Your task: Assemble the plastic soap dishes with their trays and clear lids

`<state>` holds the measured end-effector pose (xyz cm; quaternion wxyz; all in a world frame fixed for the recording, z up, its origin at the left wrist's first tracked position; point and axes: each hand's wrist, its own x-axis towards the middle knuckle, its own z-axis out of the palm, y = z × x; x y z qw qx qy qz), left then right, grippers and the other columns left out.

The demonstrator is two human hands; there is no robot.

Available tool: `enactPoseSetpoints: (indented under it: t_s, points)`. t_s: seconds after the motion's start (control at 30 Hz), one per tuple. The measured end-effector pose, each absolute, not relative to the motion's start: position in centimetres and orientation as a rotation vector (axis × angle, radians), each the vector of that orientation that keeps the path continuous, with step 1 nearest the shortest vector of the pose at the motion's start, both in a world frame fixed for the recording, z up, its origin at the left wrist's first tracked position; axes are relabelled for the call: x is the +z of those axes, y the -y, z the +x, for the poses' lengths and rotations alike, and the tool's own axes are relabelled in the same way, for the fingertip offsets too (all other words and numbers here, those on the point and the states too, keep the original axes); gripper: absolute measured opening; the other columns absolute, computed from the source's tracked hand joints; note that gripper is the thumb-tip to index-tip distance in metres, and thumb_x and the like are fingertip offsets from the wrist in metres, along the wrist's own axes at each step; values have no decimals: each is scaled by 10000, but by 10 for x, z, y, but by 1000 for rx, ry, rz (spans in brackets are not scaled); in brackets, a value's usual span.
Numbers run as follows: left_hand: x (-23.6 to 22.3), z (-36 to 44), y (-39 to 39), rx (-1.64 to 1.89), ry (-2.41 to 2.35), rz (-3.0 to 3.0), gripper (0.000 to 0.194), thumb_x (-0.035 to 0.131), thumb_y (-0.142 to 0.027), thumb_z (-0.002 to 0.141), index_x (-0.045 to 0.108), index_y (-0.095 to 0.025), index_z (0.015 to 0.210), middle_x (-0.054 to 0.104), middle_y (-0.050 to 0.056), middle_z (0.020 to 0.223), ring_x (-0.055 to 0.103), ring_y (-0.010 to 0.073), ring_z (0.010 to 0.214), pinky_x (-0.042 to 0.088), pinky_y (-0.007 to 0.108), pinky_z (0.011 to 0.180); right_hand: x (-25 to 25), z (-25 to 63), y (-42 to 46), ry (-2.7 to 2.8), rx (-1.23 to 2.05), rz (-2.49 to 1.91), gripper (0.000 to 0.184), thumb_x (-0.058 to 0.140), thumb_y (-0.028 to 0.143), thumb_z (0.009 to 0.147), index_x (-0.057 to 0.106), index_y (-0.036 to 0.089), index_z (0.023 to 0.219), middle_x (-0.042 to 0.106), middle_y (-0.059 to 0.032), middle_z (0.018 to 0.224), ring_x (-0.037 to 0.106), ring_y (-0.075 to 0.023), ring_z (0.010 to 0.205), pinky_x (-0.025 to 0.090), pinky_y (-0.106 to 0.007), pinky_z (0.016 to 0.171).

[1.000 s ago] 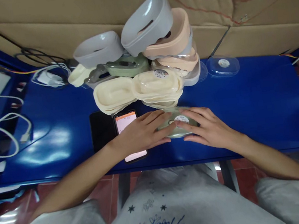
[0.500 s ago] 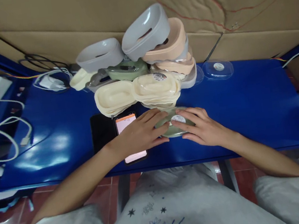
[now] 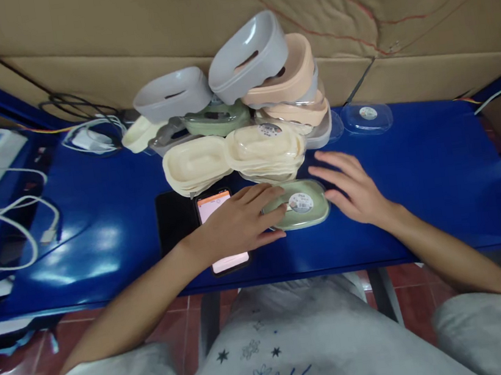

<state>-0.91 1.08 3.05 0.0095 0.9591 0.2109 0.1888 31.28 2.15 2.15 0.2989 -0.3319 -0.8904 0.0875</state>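
A pale green box with a clear lid and a round sticker [image 3: 301,205] lies on the blue table [image 3: 417,190] in front of me. My left hand [image 3: 239,223] rests flat, fingers stretched out, with its fingertips on the box's left end. My right hand [image 3: 352,189] is off the box, just to its right, fingers spread and holding nothing. A phone with a lit screen [image 3: 219,228] lies partly under my left hand and wrist.
Behind the box stands a pile of grey, cream, peach and green plastic boxes and lids [image 3: 240,109]. A clear lid [image 3: 368,115] lies alone at the back right. Cables and a charger [image 3: 87,138] lie at the left. Cardboard [image 3: 164,20] backs the table.
My right hand has lifted off the green box's lid and moved to the right and away. My left hand stays on the box's left end.
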Motion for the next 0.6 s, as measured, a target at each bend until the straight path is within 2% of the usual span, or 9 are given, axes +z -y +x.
enactPoseSetpoints:
  t_s: [0.2,0.27,0.33,0.43,0.5,0.6]
  points:
    - [30,-10,-11,617,-669,3005,392,695,-473,1066,650,-155,1290,666,196,1417,666,346,1281,624,492,1047,39,310,-56,2227,78,-996,429,482,403,1146,625,303,1538,629,-117,1563,594,-322,1455,502,-556,1201]
    - [29,-9,-11,632,-657,3005,377,686,-451,1073,651,-141,1285,669,208,1404,670,355,1281,631,501,1043,41,311,-56,2209,74,-990,387,482,381,1151,651,308,1491,710,-108,1446,657,-290,1365,517,-530,1177]
    - [28,-8,-11,650,-644,2986,385,685,-438,1075,648,-128,1300,671,221,1397,665,361,1300,632,512,1057,40,310,-44,2316,152,-906,400,528,437,1139,641,289,1494,733,-112,1405,670,-288,1343,532,-528,1159]
    - [27,-7,-9,683,-615,2934,447,667,-450,1086,608,-141,1403,664,219,1421,651,351,1347,627,529,1089,35,307,-10,2588,251,-794,571,637,544,1078,582,245,1560,618,-164,1580,542,-344,1518,518,-580,1193]
    - [27,-5,-7,693,-575,2903,496,648,-476,1093,572,-164,1471,619,220,1494,624,346,1401,629,524,1101,30,311,13,2692,263,-837,599,669,482,1071,530,253,1607,532,-171,1668,430,-360,1610,509,-593,1215]
    - [31,-4,-4,697,-533,2899,429,634,-441,1104,601,-168,1434,548,227,1584,595,353,1441,627,522,1107,24,338,35,2661,266,-1014,634,692,357,1056,468,294,1646,520,-166,1681,395,-368,1635,497,-581,1246]
